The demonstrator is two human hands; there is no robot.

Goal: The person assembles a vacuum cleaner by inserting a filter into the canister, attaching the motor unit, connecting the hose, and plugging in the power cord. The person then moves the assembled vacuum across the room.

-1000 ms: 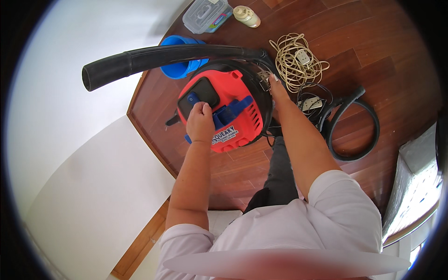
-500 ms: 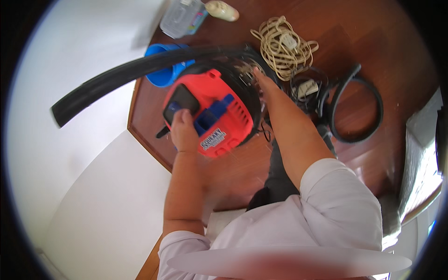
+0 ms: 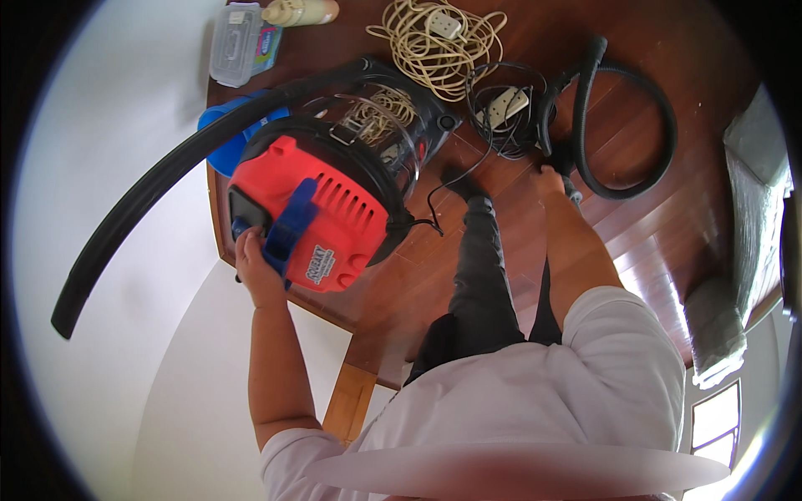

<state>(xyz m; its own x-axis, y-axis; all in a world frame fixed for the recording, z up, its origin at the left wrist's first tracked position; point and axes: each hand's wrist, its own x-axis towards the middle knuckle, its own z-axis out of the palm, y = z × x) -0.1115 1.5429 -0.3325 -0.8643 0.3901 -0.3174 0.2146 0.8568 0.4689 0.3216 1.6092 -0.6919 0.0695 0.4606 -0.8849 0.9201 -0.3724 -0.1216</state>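
Observation:
A wet-dry vacuum cleaner with a red top, black rim and clear drum leans over at the left. My left hand is at the edge of its red top, fingers curled on a small blue knob by the dark panel, beside the blue carry handle. From the machine a thick black hose curves out to the lower left. My right hand is away from the machine, over my lower right leg and left of a coiled black hose. Its fingers are too small and partly hidden to read.
A coiled beige extension cord lies at the back; a black cable with a white socket block is nearer. Behind the hose are a blue bucket, clear plastic box and cream bottle. A plastic-wrapped bundle stands right.
My right hand has left the side of the vacuum cleaner and swung right. The machine sits further left in view and shows more of its clear drum; my left hand stays at its top.

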